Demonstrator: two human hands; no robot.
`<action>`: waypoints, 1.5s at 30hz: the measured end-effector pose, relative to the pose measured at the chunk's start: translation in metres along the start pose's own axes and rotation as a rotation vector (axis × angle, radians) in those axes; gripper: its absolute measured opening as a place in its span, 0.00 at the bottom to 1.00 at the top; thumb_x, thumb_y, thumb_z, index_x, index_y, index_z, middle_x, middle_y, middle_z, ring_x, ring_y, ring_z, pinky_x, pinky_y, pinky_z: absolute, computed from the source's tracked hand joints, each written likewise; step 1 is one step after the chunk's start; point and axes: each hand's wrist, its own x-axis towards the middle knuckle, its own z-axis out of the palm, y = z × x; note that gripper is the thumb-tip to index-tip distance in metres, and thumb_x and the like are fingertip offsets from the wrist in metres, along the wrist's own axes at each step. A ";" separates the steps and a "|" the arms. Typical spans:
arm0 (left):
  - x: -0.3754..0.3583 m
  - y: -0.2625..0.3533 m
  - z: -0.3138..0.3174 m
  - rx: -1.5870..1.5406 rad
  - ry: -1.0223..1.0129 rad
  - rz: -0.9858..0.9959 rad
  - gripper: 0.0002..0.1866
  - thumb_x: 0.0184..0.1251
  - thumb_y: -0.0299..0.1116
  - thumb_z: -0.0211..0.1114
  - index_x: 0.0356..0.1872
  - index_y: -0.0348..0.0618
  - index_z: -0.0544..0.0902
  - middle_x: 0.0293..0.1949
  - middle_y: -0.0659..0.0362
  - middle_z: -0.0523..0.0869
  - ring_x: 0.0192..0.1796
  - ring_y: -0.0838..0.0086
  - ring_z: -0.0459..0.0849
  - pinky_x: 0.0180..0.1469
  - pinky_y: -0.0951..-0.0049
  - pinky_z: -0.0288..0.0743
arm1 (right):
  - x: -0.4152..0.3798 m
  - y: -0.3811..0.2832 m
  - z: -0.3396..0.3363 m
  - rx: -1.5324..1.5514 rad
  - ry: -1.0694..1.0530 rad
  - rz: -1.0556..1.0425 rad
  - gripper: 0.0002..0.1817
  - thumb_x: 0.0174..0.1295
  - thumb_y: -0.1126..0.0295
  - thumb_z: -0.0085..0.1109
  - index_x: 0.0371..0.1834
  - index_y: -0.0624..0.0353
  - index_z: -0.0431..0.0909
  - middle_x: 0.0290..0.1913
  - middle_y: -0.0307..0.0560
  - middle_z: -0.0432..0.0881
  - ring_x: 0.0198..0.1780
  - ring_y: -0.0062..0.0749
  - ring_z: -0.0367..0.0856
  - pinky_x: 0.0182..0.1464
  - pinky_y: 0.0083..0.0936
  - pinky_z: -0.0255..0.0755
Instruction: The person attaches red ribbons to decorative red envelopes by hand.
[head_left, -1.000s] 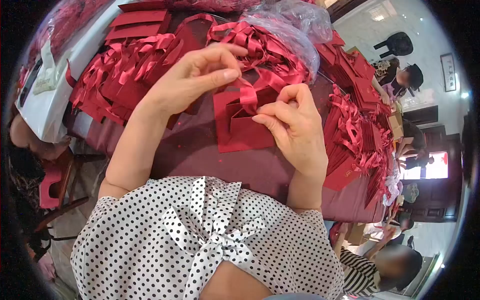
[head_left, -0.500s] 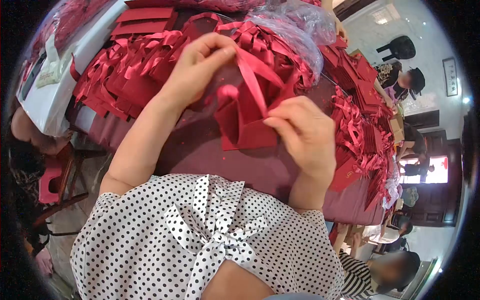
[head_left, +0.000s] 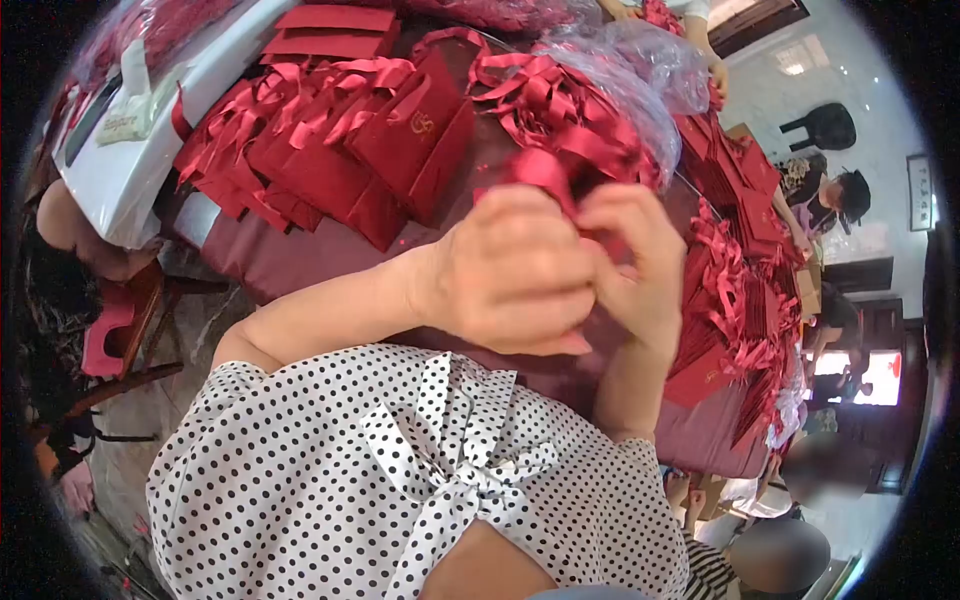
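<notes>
My left hand (head_left: 520, 270) is closed in a fist at the middle of the view, its back towards me and slightly blurred. My right hand (head_left: 640, 265) presses against it from the right, with fingers curled. Both grip a shiny red ribbon (head_left: 540, 172), which loops out above the knuckles and shows red between the right fingers. The small red gift bag seen a moment ago is mostly hidden behind my hands. Just beyond lies a heap of red ribbons (head_left: 535, 100), partly under clear plastic wrap (head_left: 655, 65).
A row of red gift bags with ribbon handles (head_left: 405, 130) stands at left. More bags (head_left: 715, 300) are packed along the right edge of the dark red tablecloth (head_left: 260, 260). A white surface (head_left: 105, 195) is at far left. Other people (head_left: 825, 195) are at right.
My left hand has swung down and right to meet my right hand, bunching the ribbon that was stretched between them. The bag is now mostly covered. The view has shifted slightly.
</notes>
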 end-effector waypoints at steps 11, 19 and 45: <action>-0.018 -0.044 -0.008 0.478 -0.520 -0.561 0.08 0.61 0.33 0.64 0.36 0.40 0.78 0.37 0.54 0.78 0.44 0.59 0.77 0.51 0.61 0.67 | -0.002 0.068 0.034 -0.049 0.283 0.244 0.11 0.62 0.69 0.58 0.45 0.60 0.78 0.43 0.51 0.82 0.46 0.45 0.80 0.49 0.34 0.73; -0.040 -0.048 -0.009 0.805 -1.002 -0.602 0.09 0.59 0.35 0.64 0.36 0.43 0.79 0.42 0.57 0.79 0.52 0.62 0.75 0.63 0.56 0.60 | -0.037 0.109 0.049 -0.420 -0.135 0.136 0.22 0.55 0.55 0.65 0.48 0.58 0.80 0.54 0.52 0.78 0.59 0.49 0.71 0.62 0.39 0.65; -0.049 0.000 0.030 0.066 -0.929 -0.658 0.20 0.59 0.39 0.66 0.48 0.36 0.76 0.42 0.49 0.74 0.49 0.53 0.75 0.54 0.57 0.69 | -0.041 0.117 -0.019 -0.094 -0.288 0.767 0.26 0.46 0.58 0.75 0.44 0.61 0.78 0.31 0.41 0.78 0.33 0.27 0.76 0.38 0.24 0.72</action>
